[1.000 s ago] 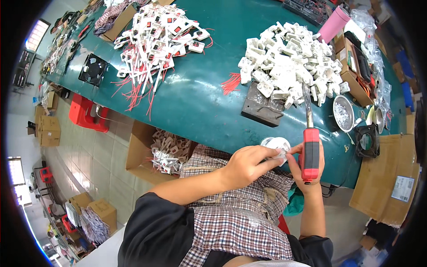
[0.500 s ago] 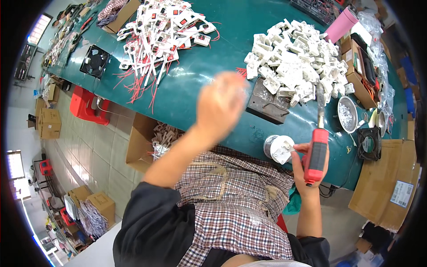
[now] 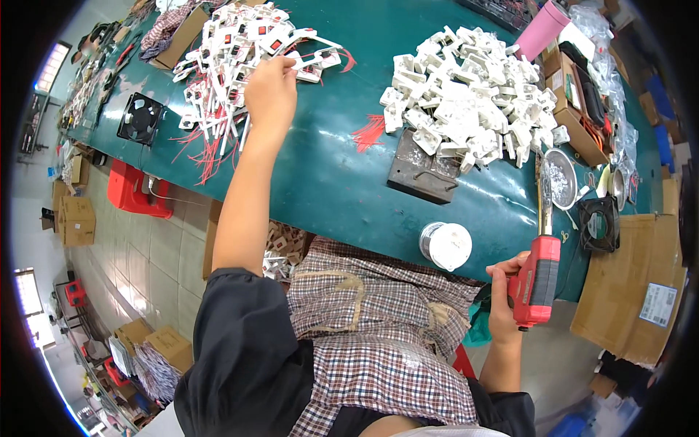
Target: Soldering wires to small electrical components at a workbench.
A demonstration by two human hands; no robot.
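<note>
My left hand [image 3: 271,95] reaches over the far-left pile of white switch housings [image 3: 237,36] with red rocker switches, red wires and white leads. Its fingers are drawn together at the pile's right side, close to a white housing; what they hold, if anything, is hidden. In my right hand [image 3: 502,295] is a red and black soldering gun [image 3: 537,280], gripped by its handle, its metal barrel pointing away from me. Left of it, near the table edge, stands a white-topped solder spool [image 3: 447,246].
A heap of white plastic housings [image 3: 473,102] covers the far right. Before it sit a dark metal block [image 3: 422,171] and a bundle of red wires [image 3: 369,133]. A metal bowl [image 3: 559,178], a pink tumbler [image 3: 541,30] and black fans [image 3: 140,119] stand around the green table [image 3: 328,175].
My left hand has moved left and away from me to the switch pile, uncovering the red wire bundle. My right hand has shifted the soldering gun slightly right and nearer to me.
</note>
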